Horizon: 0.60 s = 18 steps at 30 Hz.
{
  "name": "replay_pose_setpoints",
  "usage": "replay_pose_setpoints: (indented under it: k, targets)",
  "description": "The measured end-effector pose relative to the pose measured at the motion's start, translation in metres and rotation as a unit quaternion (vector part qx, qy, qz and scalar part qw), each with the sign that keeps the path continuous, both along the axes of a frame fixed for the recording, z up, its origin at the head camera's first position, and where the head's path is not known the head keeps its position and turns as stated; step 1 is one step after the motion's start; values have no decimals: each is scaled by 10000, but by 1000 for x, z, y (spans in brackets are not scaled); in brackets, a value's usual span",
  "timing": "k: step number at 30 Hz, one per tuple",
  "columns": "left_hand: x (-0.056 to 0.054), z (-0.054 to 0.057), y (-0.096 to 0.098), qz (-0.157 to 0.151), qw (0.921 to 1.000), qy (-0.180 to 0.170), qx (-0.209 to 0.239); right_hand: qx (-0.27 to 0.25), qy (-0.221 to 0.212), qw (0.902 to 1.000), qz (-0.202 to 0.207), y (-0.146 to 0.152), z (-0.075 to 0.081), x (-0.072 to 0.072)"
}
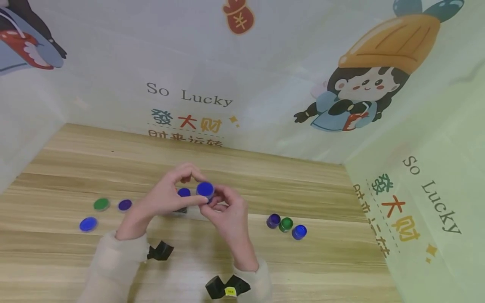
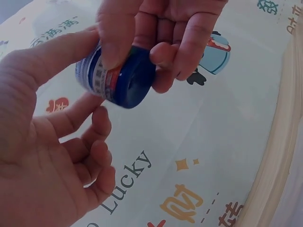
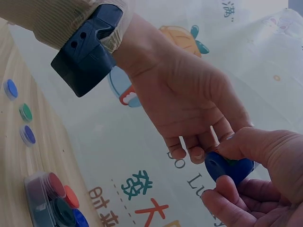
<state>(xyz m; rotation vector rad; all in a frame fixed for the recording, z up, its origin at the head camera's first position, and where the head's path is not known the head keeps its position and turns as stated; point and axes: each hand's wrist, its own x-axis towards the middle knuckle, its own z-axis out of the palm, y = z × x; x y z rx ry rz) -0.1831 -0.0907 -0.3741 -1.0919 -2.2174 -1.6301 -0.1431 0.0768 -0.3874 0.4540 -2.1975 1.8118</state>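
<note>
A small blue paint jar is held up over the table between both hands. The left hand pinches its ribbed end between thumb and index finger, its other fingers loosely curled. From the other side, the right hand grips the smooth blue end with thumb and fingertips. A printed label runs round the jar, partly covered by the right thumb. Below the hands, a clear tray holds several jars, among them a red jar and a dark green jar; the hands largely hide it in the head view.
On the table's left lie a green lid, a blue lid and a purple lid. A purple jar, a green jar and a blue jar stand at right. Printed sheeting walls the table's back and sides.
</note>
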Motion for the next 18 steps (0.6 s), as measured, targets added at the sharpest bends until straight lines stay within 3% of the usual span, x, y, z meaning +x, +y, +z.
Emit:
replay_pose_setpoints:
  k: [3, 10, 16, 18]
  targets:
    - [1, 1, 1, 228, 9996, -14, -159, -6, -61, 10000, -3, 0, 0, 0]
    - [0, 3, -3, -311, 9987, 400, 29, -4, 188, 9998, 73, 0, 0, 0]
    - [1, 1, 0, 256, 9993, 116, -263, -81, 28, 9999, 106, 0, -1, 0]
    - [1, 0, -1, 200, 9992, 176, -300, -96, 15, 9999, 134, 0, -2, 0]
